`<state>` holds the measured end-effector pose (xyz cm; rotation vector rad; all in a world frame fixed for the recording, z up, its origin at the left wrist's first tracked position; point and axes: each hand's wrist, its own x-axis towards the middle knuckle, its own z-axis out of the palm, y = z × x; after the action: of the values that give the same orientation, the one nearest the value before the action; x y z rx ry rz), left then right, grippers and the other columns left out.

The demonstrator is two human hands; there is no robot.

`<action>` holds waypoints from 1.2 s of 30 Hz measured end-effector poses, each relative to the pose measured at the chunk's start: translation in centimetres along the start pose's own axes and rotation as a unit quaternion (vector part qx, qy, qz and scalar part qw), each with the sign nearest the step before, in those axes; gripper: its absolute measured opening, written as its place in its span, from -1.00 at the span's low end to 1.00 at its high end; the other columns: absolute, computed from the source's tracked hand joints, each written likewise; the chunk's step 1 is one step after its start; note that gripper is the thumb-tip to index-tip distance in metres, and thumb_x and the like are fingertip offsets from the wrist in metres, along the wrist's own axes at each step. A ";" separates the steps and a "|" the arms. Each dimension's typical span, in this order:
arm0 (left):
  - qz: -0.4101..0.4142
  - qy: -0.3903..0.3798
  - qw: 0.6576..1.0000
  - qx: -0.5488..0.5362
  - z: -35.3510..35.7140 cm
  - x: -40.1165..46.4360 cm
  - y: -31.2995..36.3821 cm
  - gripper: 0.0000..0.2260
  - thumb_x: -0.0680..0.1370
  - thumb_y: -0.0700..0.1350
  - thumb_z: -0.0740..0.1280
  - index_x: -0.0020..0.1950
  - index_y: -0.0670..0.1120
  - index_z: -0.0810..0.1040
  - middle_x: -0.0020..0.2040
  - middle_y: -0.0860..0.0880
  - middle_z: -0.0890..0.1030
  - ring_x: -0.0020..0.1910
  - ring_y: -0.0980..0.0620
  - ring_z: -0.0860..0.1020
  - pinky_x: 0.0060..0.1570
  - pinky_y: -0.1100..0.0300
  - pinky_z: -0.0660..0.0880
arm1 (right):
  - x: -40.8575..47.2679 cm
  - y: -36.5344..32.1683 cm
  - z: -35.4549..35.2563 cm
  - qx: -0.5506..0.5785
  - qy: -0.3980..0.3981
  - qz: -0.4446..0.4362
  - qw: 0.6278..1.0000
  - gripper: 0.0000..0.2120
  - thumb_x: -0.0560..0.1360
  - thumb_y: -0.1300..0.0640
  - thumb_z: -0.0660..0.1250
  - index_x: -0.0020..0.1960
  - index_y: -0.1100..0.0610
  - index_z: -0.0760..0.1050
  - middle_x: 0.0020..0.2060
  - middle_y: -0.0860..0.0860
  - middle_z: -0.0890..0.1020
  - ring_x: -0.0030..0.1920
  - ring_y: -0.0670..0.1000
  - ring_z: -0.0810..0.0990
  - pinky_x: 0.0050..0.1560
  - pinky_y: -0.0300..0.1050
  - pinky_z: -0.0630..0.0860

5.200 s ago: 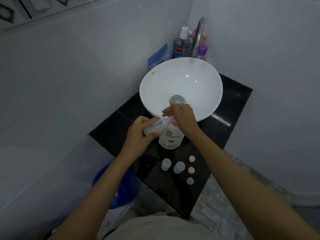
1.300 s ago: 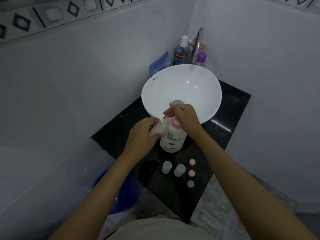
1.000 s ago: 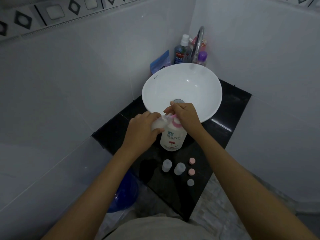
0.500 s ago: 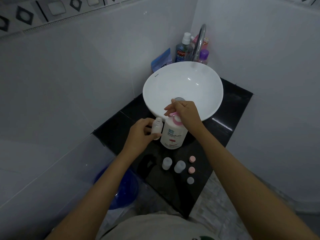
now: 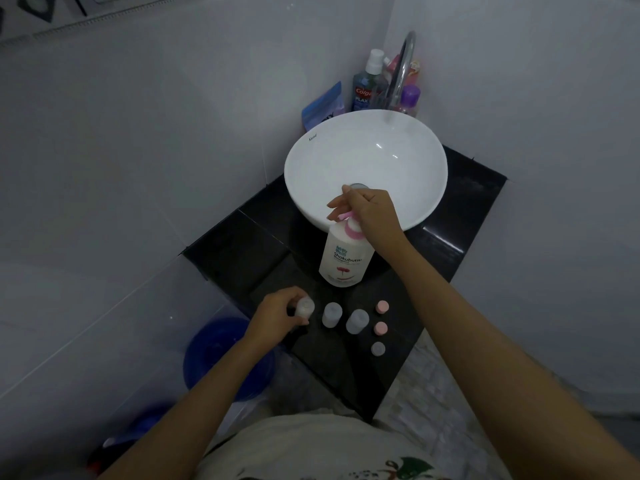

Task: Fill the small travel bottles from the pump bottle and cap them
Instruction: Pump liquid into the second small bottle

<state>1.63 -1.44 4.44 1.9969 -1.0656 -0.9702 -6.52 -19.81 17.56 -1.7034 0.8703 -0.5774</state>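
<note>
A white pump bottle (image 5: 343, 258) with a pink pump head stands on the black counter (image 5: 263, 251) in front of the sink. My right hand (image 5: 367, 211) rests on its pump head. My left hand (image 5: 277, 315) grips a small travel bottle (image 5: 305, 306) with white liquid in it, upright on the counter at the left end of a row. Two clear uncapped travel bottles (image 5: 331, 314) (image 5: 356, 321) stand to its right. Further right lie two pink caps (image 5: 382, 306) (image 5: 380, 328) and a pale cap (image 5: 378, 348).
A white bowl sink (image 5: 311, 161) with a chrome tap (image 5: 403, 64) stands behind the pump bottle. Mouthwash (image 5: 367, 88) and other toiletries crowd the back corner. White tiled walls close in left and right. A blue bucket (image 5: 214, 355) stands on the floor below the counter's left edge.
My left hand has carried the small bottle from the pump's spout down to the counter, at the left of the row of travel bottles. My right hand stays on the pump head.
</note>
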 end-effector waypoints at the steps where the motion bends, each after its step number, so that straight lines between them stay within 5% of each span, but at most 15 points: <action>1: 0.000 -0.004 1.000 0.006 0.1 0.0 -0.2 -0.72 0.37 -0.27 0.49 0.04 -0.08 0.57 0.05 -0.02 0.61 0.09 0.06 0.55 0.19 0.05 0.49 | 0.0 0.0 0.0 -0.001 0.000 0.000 1.000 -0.63 0.61 0.11 0.15 -0.09 0.33 0.63 -0.24 0.19 0.67 -0.33 -0.09 0.61 -0.05 -0.27 0.52; 6: -0.002 -0.002 1.000 0.001 0.2 0.3 -0.9 -0.71 0.37 -0.30 0.48 0.05 -0.12 0.57 0.06 -0.05 0.61 0.10 0.03 0.55 0.14 0.21 0.45 | -0.2 0.0 0.1 -0.010 0.002 -0.001 1.000 -0.64 0.61 0.10 0.15 -0.09 0.31 0.63 -0.25 0.14 0.67 -0.35 -0.15 0.61 -0.09 -0.36 0.50; 16: -0.004 -0.022 1.000 0.013 0.5 0.9 -0.6 -0.61 0.34 -0.31 0.49 0.12 -0.09 0.54 0.14 -0.05 0.57 0.16 0.02 0.51 0.24 0.08 0.45 | -0.4 -0.2 0.1 -0.009 0.005 0.007 1.000 -0.63 0.61 0.11 0.15 -0.09 0.33 0.63 -0.26 0.13 0.67 -0.37 -0.15 0.60 -0.07 -0.30 0.50; 22: 0.058 -0.002 0.996 0.069 0.6 1.1 0.1 -0.41 0.26 -0.12 0.58 0.25 0.01 0.49 0.22 0.03 0.53 0.23 0.09 0.42 0.28 0.14 0.38 | -0.1 -0.1 0.1 -0.001 0.009 0.008 1.000 -0.64 0.61 0.11 0.15 -0.10 0.32 0.62 -0.22 0.18 0.68 -0.33 -0.08 0.62 -0.02 -0.20 0.52; 26: 0.086 -0.003 0.990 0.114 0.9 1.9 1.1 -0.44 0.25 0.04 0.55 0.22 0.12 0.49 0.17 0.11 0.55 0.22 0.10 0.42 0.28 0.12 0.33 | 0.1 0.0 0.1 0.003 0.011 0.008 1.000 -0.64 0.60 0.11 0.15 -0.11 0.32 0.62 -0.23 0.20 0.68 -0.33 -0.07 0.62 -0.01 -0.19 0.53; 31: 0.141 -0.023 0.962 0.232 1.7 2.4 1.7 -0.50 0.25 0.14 0.49 0.16 0.17 0.50 -0.03 0.23 0.54 0.06 0.25 0.33 0.18 0.23 0.06 | 0.0 0.1 0.1 0.005 0.008 0.005 1.000 -0.64 0.60 0.11 0.16 -0.11 0.32 0.62 -0.26 0.18 0.67 -0.34 -0.07 0.62 -0.02 -0.18 0.54; 36: 0.159 -0.009 0.954 0.253 1.9 2.7 1.9 -0.72 0.32 0.13 0.44 -0.01 0.17 0.53 -0.07 0.22 0.53 0.07 0.19 0.40 0.28 0.15 0.13 | 0.0 0.0 0.1 0.004 0.014 0.009 1.000 -0.64 0.60 0.11 0.16 -0.12 0.32 0.62 -0.28 0.12 0.66 -0.35 -0.10 0.61 -0.01 -0.17 0.53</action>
<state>0.37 -5.01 4.27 2.1071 -1.7173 -0.5802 -6.43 -19.72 17.53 -1.6811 0.9015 -0.5936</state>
